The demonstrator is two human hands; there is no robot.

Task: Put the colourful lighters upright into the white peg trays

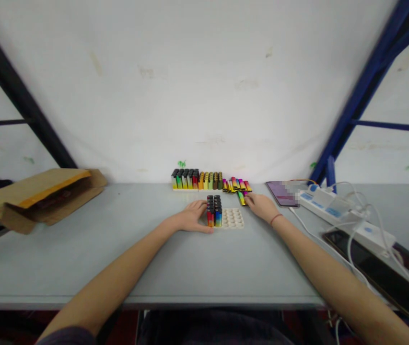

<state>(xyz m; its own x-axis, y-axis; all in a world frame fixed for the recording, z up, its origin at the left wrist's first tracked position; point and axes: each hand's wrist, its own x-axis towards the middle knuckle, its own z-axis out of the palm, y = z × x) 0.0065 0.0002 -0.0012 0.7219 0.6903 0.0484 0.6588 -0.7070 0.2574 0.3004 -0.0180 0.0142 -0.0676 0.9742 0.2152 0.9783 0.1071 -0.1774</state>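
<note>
A white tray with round holes lies in front of me on the table. Upright lighters with black tops, red and blue among them, fill its left part, while the holes on the right show bare. My left hand spans the tray's left end, thumb along the front and fingers behind, against the lighters. To the right of the tray, my right hand has its fingers closed at a green-and-yellow lighter lying in front of a loose heap of colourful lighters. My fingertips hide part of that lighter.
Near the wall stands another tray of upright lighters, with yellow and dark ones beside it. A torn padded envelope lies left. Right are a tablet-like device, a white power strip with cables, and a dark phone.
</note>
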